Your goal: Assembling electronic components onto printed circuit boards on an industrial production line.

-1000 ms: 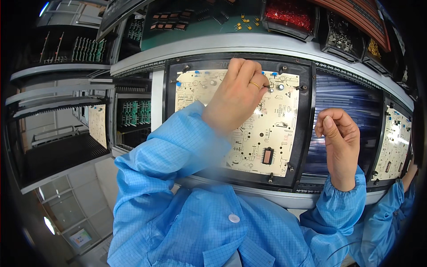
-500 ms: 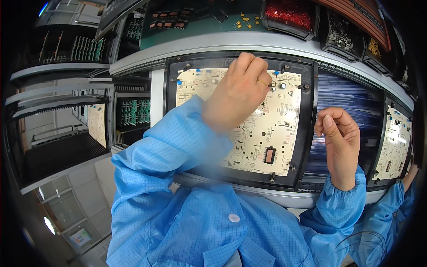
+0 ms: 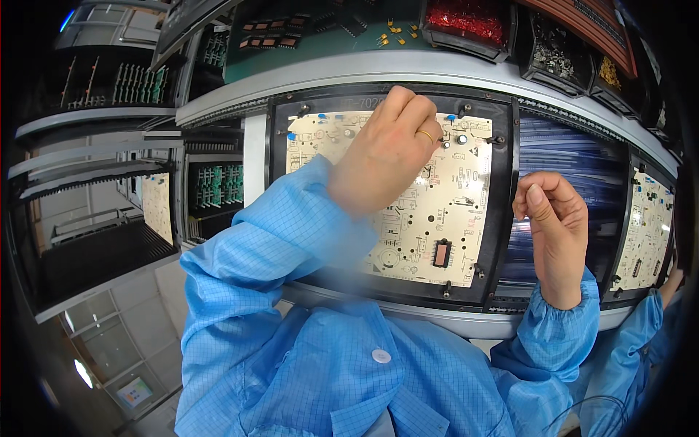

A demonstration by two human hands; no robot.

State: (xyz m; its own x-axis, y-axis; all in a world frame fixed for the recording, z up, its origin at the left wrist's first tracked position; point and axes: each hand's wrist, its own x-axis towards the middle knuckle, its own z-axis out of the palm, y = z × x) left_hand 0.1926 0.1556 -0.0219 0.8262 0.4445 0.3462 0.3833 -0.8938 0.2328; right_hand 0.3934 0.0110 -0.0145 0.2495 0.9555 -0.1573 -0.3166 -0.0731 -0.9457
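Small light sign w/ green patch (image 3: 135,392), floor, lower left

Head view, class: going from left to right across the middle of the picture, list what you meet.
Rack of green boards → blue sleeve → left hand on the cream circuit board → black chip → right hand → second cream board.
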